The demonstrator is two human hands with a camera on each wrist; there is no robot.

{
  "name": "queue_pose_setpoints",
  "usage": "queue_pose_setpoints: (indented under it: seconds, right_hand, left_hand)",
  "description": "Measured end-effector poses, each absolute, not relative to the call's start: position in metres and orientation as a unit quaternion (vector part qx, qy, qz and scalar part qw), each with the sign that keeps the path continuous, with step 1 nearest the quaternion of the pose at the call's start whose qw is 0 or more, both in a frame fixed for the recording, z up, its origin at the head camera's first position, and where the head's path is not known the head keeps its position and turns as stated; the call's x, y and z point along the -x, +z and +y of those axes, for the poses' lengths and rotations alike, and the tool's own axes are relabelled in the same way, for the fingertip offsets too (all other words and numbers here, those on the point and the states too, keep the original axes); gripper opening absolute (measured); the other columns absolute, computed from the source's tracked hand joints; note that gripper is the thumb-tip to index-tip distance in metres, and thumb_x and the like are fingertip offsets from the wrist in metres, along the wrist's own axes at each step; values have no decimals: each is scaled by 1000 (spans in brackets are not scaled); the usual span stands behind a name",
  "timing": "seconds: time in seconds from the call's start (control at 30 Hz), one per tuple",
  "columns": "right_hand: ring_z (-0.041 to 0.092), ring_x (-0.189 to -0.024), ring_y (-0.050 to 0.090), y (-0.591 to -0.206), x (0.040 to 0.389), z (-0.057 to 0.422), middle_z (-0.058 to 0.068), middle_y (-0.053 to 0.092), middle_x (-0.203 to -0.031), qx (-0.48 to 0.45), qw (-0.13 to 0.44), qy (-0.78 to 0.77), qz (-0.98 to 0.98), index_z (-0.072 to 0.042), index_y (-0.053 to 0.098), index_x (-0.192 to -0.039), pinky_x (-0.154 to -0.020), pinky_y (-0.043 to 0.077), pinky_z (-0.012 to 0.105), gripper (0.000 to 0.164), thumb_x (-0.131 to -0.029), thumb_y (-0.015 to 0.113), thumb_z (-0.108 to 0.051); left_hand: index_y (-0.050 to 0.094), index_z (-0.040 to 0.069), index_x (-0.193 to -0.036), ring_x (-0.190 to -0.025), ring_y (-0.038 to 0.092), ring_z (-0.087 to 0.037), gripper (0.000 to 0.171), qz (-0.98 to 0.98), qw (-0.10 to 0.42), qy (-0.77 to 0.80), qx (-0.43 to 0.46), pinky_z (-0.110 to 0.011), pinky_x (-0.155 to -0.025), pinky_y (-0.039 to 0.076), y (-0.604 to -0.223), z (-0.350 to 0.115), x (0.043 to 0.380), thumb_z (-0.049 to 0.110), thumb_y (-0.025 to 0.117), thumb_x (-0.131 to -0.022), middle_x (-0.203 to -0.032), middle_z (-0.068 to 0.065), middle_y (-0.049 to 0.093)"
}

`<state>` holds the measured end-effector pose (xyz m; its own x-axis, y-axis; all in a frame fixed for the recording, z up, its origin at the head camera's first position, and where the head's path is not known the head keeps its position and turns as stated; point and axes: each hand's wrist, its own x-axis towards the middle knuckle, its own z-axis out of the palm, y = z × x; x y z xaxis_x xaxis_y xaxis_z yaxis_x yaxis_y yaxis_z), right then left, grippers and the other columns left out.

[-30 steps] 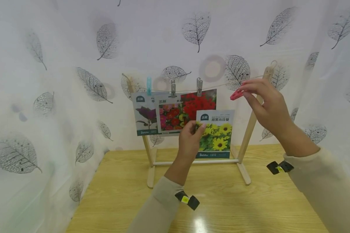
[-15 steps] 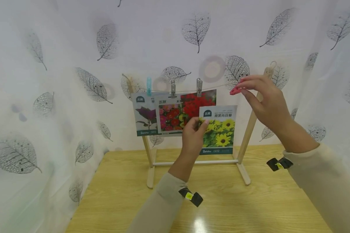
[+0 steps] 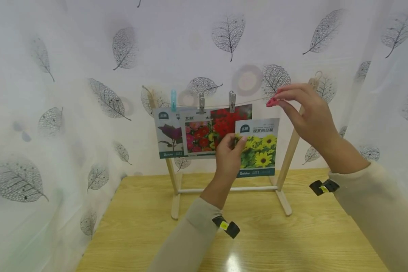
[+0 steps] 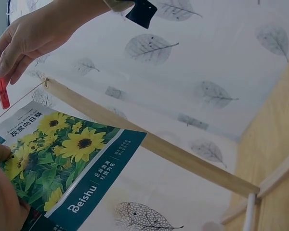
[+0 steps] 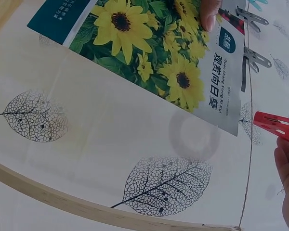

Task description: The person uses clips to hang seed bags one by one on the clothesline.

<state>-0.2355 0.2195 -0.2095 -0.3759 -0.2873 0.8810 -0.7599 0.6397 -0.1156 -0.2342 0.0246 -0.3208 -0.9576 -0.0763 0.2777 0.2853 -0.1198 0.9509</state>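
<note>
My left hand [image 3: 228,156] pinches the left edge of a seed packet [image 3: 262,158] printed with yellow sunflowers, its top a little below the string [image 3: 258,99]. A red clothespin [image 5: 274,126] is pinched between the thumb and fingers of my right hand [image 3: 307,113], close to the string and above the packet's right side. On the string to the left hang a packet with a purple plant [image 3: 170,138], one with pink and red flowers [image 3: 198,136] and one with red flowers [image 3: 226,122]. The sunflower packet and left hand partly cover the red-flower one.
A light-blue clothespin [image 3: 173,100] and two metal clips, one left [image 3: 201,102] and one right [image 3: 232,101], grip the hanging packets. The wooden frame [image 3: 288,162] stands on a wood-grain table [image 3: 139,226], before a leaf-print curtain [image 3: 176,45].
My left hand has raised the sunflower packet and shifted it slightly right, nearer the string. The red clothespin has risen a little and turned in my right hand.
</note>
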Motion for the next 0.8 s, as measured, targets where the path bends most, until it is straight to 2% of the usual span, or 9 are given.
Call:
queue_pose_setpoints:
  seconds: [0.1,0.2,0.43,0.53,0.63,0.73,0.8]
  right_hand:
    - [33,-120,59,-206,235,218,16,68,-122,-327,445,255,-794,-2,71,-114,-109,34,10,28,-87,72,7]
    - [32,-119,60,-201,235,218,15,69,-122,-323,444,247,-798,-3,72,-114,-107,34,8,27,-88,72,4]
    - [32,-115,62,-190,236,217,14,72,-117,-331,438,240,-801,-3,73,-114,-104,36,11,26,-88,73,3]
    - [31,-113,64,-186,238,217,13,73,-114,-330,438,236,-802,-4,74,-112,-104,35,8,24,-88,73,2]
    - [30,-109,66,-184,241,217,14,74,-110,-333,444,237,-798,-3,74,-109,-102,36,5,23,-87,74,4]
    - [24,-107,67,-182,244,217,14,75,-107,-336,446,238,-795,-3,75,-107,-100,37,3,22,-86,74,5]
    - [15,-106,67,-180,245,216,13,75,-107,-336,444,239,-795,-3,75,-107,-98,39,3,22,-86,75,4]
  left_hand:
    - [67,10,-114,-129,58,-10,25,-659,124,-739,71,-38,-102,52,-319,25,236,28,70,-97,-124,0,69]
    - [67,11,-113,-130,57,-10,23,-661,125,-736,68,-39,-103,52,-317,26,238,28,70,-97,-124,1,69]
    - [68,14,-110,-118,64,-10,21,-668,129,-729,72,-37,-96,55,-314,30,241,30,69,-97,-118,2,72]
    - [67,15,-111,-126,61,-11,22,-673,128,-725,71,-37,-100,54,-313,31,243,31,69,-97,-123,3,70]
    - [67,15,-114,-137,52,-12,23,-674,125,-726,65,-38,-107,50,-312,32,244,31,69,-97,-131,2,67]
    - [67,14,-116,-143,46,-14,24,-670,121,-730,60,-38,-111,47,-311,33,244,30,68,-97,-137,1,64]
    - [67,13,-117,-144,45,-15,25,-669,119,-731,58,-38,-111,47,-310,33,245,29,68,-97,-138,0,64]
